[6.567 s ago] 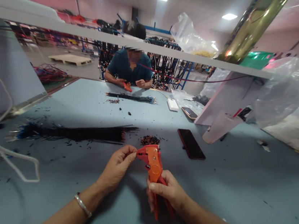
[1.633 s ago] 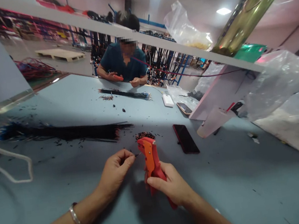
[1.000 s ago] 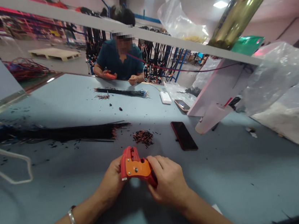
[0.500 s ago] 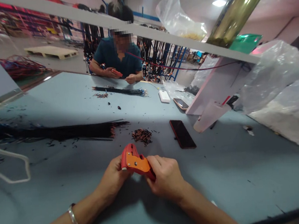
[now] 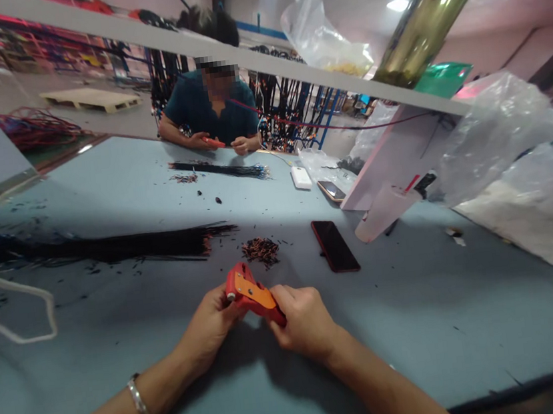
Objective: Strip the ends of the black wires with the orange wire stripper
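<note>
A red and orange wire stripper (image 5: 253,293) is held above the table in front of me. My right hand (image 5: 303,318) is wrapped round its handles. At its head, my left hand (image 5: 215,322) is closed with the fingertips against the red jaw end; part of those fingers is hidden behind the tool. Just beyond the tool lies a small pile of cut black and copper-coloured wire ends (image 5: 260,252). To the left of the pile stretches a long bundle of black wires (image 5: 124,244), its stripped ends pointing towards the pile.
A dark phone (image 5: 335,245) lies right of the pile, near a whitish plastic cup (image 5: 382,211). Across the table a co-worker (image 5: 216,107) holds a red tool by a second wire bundle (image 5: 221,169). A white loop of cord (image 5: 31,339) lies left; plastic bags (image 5: 504,132) stand right.
The wire stripper has tilted a little in my hands, its orange side turning more upward. Both hands keep their hold. The co-worker's red tool has dipped, and the whole view has shifted slightly.
</note>
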Motion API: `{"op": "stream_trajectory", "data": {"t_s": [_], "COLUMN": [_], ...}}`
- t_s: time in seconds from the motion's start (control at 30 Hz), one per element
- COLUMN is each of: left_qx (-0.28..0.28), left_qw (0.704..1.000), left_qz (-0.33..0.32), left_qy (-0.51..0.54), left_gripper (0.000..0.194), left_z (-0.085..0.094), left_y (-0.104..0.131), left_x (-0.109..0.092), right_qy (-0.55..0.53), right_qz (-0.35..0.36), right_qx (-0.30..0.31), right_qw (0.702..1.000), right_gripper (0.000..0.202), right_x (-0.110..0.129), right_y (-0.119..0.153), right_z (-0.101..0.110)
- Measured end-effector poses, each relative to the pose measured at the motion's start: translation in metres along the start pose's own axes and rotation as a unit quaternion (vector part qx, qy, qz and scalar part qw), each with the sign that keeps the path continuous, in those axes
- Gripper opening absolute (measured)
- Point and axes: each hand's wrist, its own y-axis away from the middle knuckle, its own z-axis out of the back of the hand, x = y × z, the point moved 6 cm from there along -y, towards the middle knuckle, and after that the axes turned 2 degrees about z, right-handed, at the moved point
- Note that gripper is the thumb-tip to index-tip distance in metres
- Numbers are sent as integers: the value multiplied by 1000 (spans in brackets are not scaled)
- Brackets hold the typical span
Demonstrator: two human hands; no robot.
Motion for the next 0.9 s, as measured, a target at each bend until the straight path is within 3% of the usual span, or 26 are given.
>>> {"op": "stream_trajectory", "data": {"t_s": [0.27,0.33,0.4,0.47,0.5,0.57,0.63,0.7,0.73,0.8,0.9], "left_qx": [-18,-27,-59,-108,-130,-171,-203,-220,-225,-228,-230], "left_qw": [1000,999,993,978,968,950,943,941,942,942,943], "left_qz": [20,18,-1,-42,-66,-86,-79,-63,-57,-56,-59], "left_qy": [-9,-40,-100,-175,-205,-245,-253,-248,-244,-239,-234], "left_gripper": [37,35,31,28,27,26,27,28,29,28,28], "left_z": [0,1,7,15,20,28,36,40,41,41,42], "left_y": [-2,-2,-1,-1,0,-1,-2,-3,-4,-4,-3], "left_x": [-1,-3,-8,-18,-23,-31,-34,-36,-36,-37,-37], "right_qy": [-43,-102,-209,-377,-475,-652,-766,-821,-835,-849,-845], "right_qz": [-23,-63,-137,-215,-244,-273,-282,-281,-277,-257,-220], "right_qx": [2,-4,-8,3,16,44,70,84,84,75,81], "right_qw": [999,993,968,901,845,706,574,490,468,454,481], "right_gripper": [7,7,11,15,18,24,29,31,33,36,43], "right_x": [-2,-9,-21,-33,-37,-38,-34,-28,-25,-18,-10], "right_y": [-2,-3,-1,2,4,7,8,9,9,9,9], "right_z": [-2,3,7,5,1,-8,-16,-23,-24,-22,-11]}}
